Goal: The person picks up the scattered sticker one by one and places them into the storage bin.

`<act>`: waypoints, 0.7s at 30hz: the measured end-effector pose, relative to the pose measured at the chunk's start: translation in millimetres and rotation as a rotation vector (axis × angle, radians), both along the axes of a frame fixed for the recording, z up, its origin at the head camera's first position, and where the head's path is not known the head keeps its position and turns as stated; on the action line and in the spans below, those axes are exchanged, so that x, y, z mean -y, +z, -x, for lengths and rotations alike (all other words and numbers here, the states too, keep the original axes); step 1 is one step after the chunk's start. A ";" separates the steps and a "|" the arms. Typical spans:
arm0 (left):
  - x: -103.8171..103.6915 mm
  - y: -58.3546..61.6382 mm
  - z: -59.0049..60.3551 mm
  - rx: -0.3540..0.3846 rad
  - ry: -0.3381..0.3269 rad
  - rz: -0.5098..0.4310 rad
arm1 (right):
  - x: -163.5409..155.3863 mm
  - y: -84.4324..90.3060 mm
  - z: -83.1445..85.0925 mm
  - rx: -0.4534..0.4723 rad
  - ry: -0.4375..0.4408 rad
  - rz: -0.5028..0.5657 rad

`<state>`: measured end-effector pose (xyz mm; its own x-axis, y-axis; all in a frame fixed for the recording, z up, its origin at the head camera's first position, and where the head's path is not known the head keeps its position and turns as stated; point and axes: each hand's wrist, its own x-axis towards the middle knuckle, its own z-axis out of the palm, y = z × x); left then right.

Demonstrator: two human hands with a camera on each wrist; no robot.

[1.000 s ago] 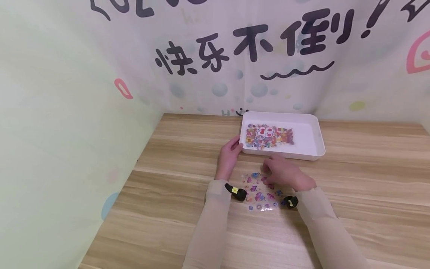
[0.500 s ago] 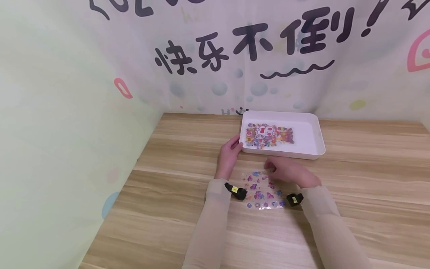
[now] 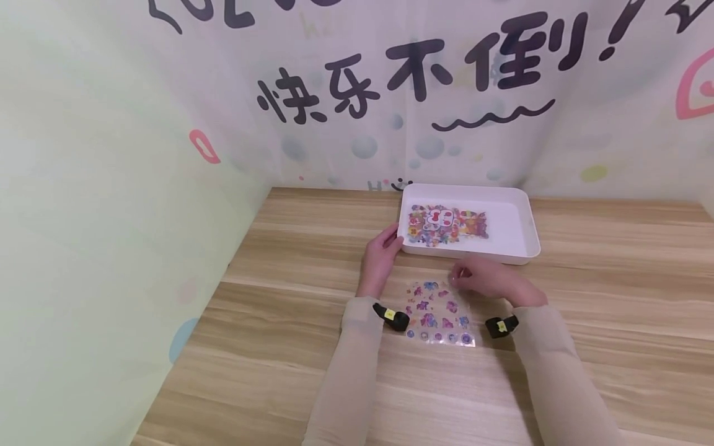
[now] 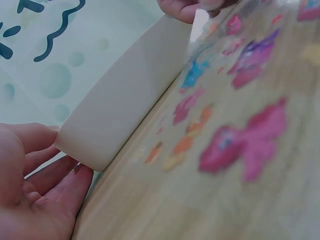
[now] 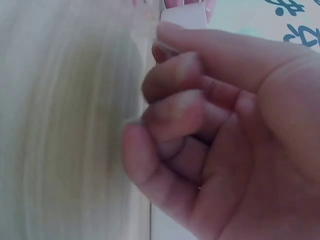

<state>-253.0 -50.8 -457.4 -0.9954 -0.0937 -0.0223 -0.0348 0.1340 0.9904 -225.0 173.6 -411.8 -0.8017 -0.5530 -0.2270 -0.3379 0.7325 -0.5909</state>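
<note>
My left hand point(image 3: 381, 260) grips the left front corner of a white tray point(image 3: 524, 244), thumb at the rim and fingers round the corner in the left wrist view. Between thumb and index finger, my right hand point(image 3: 488, 279) pinches the upper right corner of a clear sticker sheet point(image 3: 437, 313). Pink, purple and blue cartoon stickers cover the sheet, with a row of round ones along its near edge. In the right wrist view the other fingers point(image 5: 175, 115) of that hand are curled in, and a thin clear edge shows at the fingertips.
Inside the tray, toward its left, lie more colourful sticker sheets point(image 3: 440, 226), one with a white bunny-like face. A patterned cloth point(image 3: 357, 80) with large dark lettering hangs behind the wood-grain table point(image 3: 279, 347). Each wrist wears a small black camera.
My right hand has shifted to the right, and the sticker sheet has turned slightly with it, its near edge swinging to the left and then straightening. The left hand stays at the tray corner.
</note>
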 end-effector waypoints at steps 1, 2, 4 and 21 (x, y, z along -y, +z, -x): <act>0.0 0.4 -0.1 -0.001 0.000 -0.001 | -1.1 0.6 0.1 -0.001 -0.004 0.004; -0.2 0.7 -0.2 -0.001 0.000 -0.002 | -1.9 1.0 0.3 0.003 -0.015 0.006; -0.3 0.8 -0.1 -0.002 0.000 -0.006 | -3.4 1.2 0.7 0.010 -0.024 0.018; -1.2 -0.5 -0.8 -0.004 0.004 -0.014 | -21.0 2.9 4.0 0.049 -0.038 0.077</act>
<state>-252.2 -49.6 -457.9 -0.9950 -0.0977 -0.0197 -0.0314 0.1198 0.9923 -229.0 194.6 -408.8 -0.8112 -0.5398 -0.2248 -0.2799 0.6961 -0.6611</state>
